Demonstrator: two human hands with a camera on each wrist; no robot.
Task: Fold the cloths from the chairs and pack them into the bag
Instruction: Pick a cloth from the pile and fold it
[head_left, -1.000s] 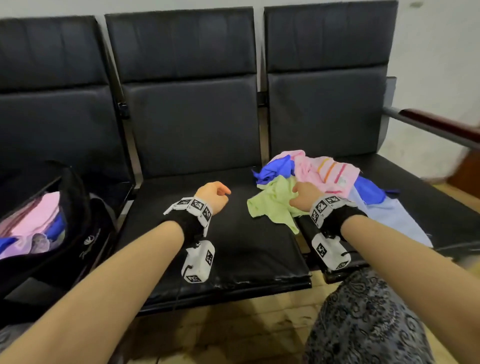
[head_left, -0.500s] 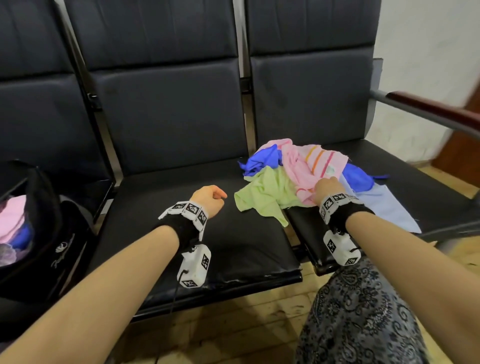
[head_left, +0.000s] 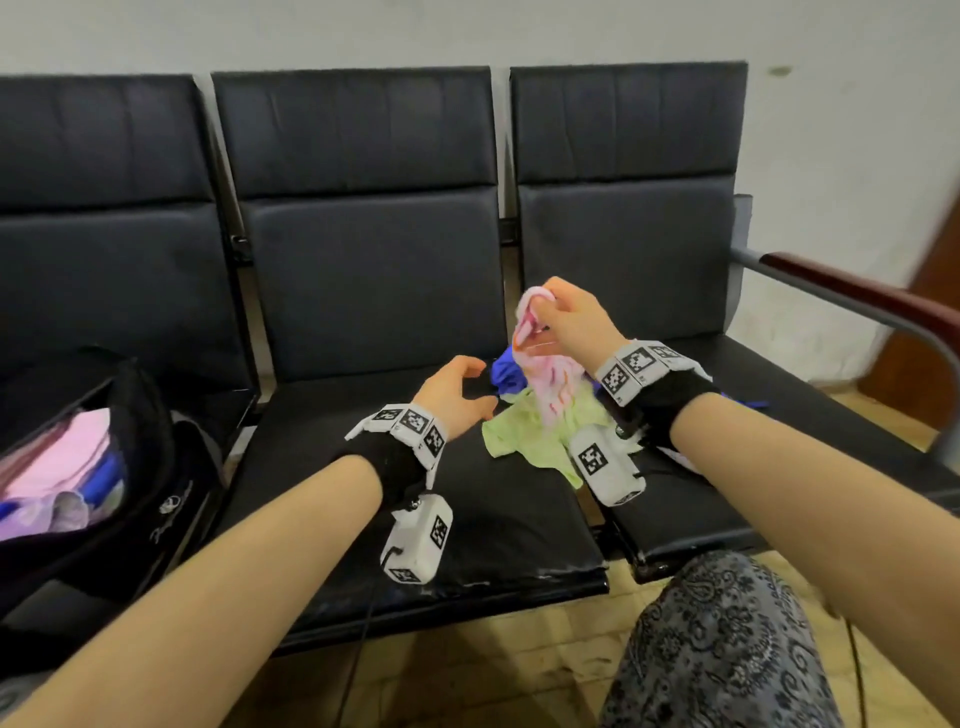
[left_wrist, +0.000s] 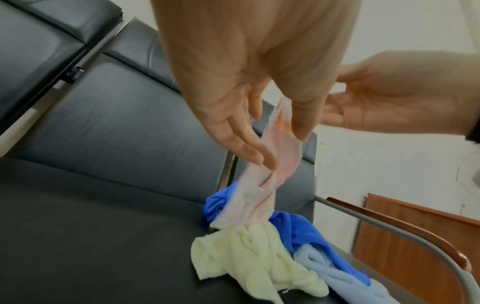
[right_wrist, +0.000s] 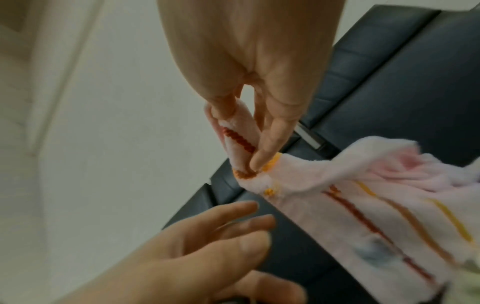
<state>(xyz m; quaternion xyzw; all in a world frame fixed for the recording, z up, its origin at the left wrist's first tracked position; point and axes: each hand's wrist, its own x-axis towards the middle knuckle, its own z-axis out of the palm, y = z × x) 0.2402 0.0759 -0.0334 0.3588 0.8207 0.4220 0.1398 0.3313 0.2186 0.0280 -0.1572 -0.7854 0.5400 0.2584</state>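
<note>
Pink striped cloth (head_left: 540, 358), soft and limp, hangs above the pile (head_left: 535, 431), pinched at one corner by the right hand (head_left: 569, 317). The left hand (head_left: 454, 395), loose and empty beside it, should probably take the next corner.

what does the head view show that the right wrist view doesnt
Only the head view shows the black bag holding packed cloths, the green cloth and the blue cloth. Only the right wrist view shows the fingers pinching the striped edge up close. Both show the right hand holding the pink striped cloth and the left hand open nearby.
</note>
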